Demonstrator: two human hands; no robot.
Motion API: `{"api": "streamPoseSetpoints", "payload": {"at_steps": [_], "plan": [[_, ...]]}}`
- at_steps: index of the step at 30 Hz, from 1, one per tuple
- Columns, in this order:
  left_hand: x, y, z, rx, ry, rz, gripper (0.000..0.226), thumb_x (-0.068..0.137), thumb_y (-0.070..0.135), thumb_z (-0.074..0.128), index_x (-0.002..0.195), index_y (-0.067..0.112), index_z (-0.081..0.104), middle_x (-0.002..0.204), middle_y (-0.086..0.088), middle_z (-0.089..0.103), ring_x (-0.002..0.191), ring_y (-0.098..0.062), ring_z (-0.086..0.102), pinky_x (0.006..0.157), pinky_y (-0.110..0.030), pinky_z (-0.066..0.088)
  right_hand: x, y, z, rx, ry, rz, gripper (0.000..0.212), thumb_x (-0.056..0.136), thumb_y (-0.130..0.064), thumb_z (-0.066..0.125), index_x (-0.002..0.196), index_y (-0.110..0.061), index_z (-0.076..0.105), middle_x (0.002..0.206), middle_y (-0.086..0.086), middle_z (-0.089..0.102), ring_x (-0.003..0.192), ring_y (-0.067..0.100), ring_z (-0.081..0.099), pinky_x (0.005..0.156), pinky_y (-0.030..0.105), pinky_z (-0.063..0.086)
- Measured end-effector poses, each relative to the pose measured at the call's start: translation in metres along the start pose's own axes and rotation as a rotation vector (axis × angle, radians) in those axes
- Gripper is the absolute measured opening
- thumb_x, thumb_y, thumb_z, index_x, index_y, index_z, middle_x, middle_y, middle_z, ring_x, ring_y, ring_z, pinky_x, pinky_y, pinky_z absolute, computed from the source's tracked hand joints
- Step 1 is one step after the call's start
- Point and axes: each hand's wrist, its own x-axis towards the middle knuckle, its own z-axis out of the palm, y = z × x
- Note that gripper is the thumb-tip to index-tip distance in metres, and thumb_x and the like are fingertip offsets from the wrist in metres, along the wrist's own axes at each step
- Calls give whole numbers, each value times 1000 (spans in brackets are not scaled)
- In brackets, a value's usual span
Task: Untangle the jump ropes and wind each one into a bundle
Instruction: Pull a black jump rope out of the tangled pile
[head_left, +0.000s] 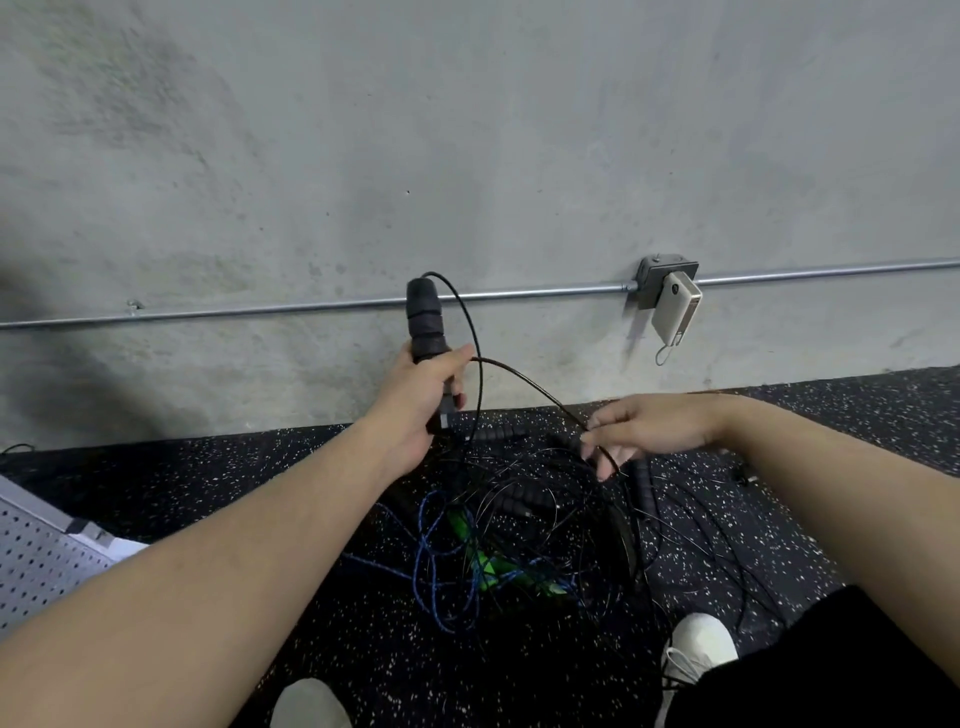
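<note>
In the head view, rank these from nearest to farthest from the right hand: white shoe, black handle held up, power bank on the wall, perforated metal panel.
From the right hand:
1. Power bank, above it on the wall.
2. Black handle, to its left, gripped by the left hand; close to the power bank's distance, hard to call.
3. White shoe, below on the floor.
4. Perforated panel, far left.

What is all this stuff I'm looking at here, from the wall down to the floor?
black handle: one, raised before the wall
black cord: one, strung between both hands
rope tangle: black cords and handles, on the floor
blue rope: one, in the tangle
green handles: green, under the blue rope
pipe: one, grey, along the wall
wall box: one, grey
power bank: one, beige, at the box
perforated panel: grey, lower left
shoes: two, white
left hand: grips the handle
right hand: pinches the cord
</note>
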Motion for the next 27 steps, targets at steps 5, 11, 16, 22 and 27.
{"api": "streamPoseSetpoints", "payload": {"at_steps": [5,11,16,22,27], "plan": [[-7,1,-16,412,151,84,17,92,24,71,101,28,57,98,-4,71,90,-21,67,82,-39,52,-7,-9,-2,60,330,-166,25,103,-45,48,111,-39,71,57,-7,51,53,10,51,61,21,48],[-25,-1,3,472,-56,149,24,90,39,74,106,35,57,106,3,74,108,-17,67,102,-46,48,-9,-33,3,-35,431,-316,23,102,-45,49,105,-41,71,67,7,50,58,16,43,55,22,37],[-31,-9,34,478,-178,184,21,91,36,73,103,31,57,69,10,72,80,-16,69,100,-53,53,-12,-42,8,29,505,-294,28,100,-45,53,91,-23,69,60,-7,47,49,8,37,52,25,35],[-24,-5,38,226,-7,185,18,92,23,74,100,26,57,55,10,55,57,-11,57,85,-44,56,-37,-29,8,37,356,-125,47,98,-58,48,81,-16,62,67,-5,68,61,4,56,68,20,41],[-17,-4,32,155,84,177,18,94,14,69,93,21,53,52,8,50,49,-11,50,57,-27,47,-45,-1,2,20,81,-26,26,103,-39,50,101,-16,61,93,-9,74,66,-7,57,72,17,42]]}}
